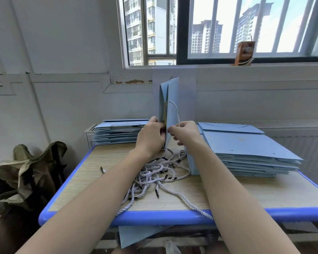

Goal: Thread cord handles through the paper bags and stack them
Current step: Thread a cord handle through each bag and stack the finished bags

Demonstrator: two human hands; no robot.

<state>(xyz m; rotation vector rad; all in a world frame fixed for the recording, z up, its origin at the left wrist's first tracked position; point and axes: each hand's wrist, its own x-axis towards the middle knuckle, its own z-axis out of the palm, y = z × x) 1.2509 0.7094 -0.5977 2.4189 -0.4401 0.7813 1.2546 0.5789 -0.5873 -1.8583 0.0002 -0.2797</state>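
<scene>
Paper bag (173, 99): stands upright on its edge near the middle of the table, toward the far edge, held between both hands.
Table (77, 216): wood-look top with a blue rim; its near edge runs under both forearms.
Loose cords (154, 173): a tangled heap with dark tips at the table's middle, just in front of the bag; one strand trails over the near edge.
Left hand (151, 136): fingers curled around the bag's near edge, steadying it.
Right hand (185, 132): fingertips pinch the cord (175, 111) that loops up the bag's face; whether its tip is through a hole cannot be told.
Unthreaded pile (246, 149): flat bags with open punch holes along the right edge.
Finished pile (117, 131): flat bags at the far left corner, a cord handle lying on the top one.
Step, judged: threading a handle on the held bag.
Risk: the tip may miss the hole or pull back out if the pinch slackens.
Risk: a hard tug could tear the paper at the hole.
Risk: the tangled heap may drag along and slide off the near edge.
Risk: the upright bag could buckle or tip if the left grip loosens.
</scene>
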